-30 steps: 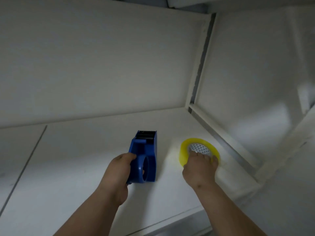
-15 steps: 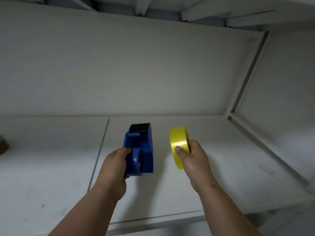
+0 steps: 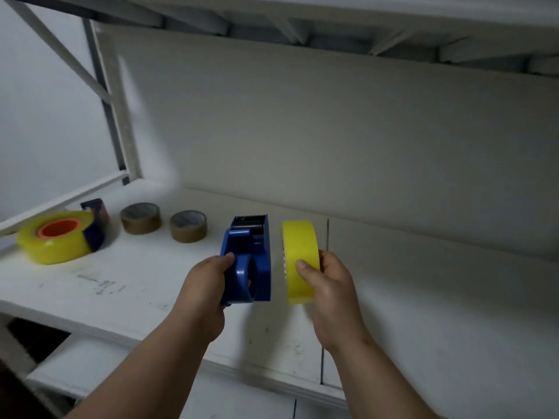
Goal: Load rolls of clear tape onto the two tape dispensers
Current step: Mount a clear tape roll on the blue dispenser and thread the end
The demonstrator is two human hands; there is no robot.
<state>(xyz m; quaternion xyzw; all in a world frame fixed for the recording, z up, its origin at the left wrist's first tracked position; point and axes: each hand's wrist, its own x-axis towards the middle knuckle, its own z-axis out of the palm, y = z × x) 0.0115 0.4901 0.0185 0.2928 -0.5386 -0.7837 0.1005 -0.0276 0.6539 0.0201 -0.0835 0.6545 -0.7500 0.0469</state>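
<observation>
Head view showed the left hand [image 3: 202, 293] gripping the blue tape dispenser [image 3: 248, 261] — the right hand [image 3: 328, 285] gripped a yellowish tape roll [image 3: 301, 258] just right of it. Loading seemed next: seating the roll's core on the hub.

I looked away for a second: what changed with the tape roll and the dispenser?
The right hand lifted the yellow tape roll off the shelf, where it lay flat, and turned it on edge beside the blue dispenser. The left hand kept its grip on the dispenser throughout.

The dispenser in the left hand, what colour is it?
Blue dispenser, clearest in the head view.
</observation>
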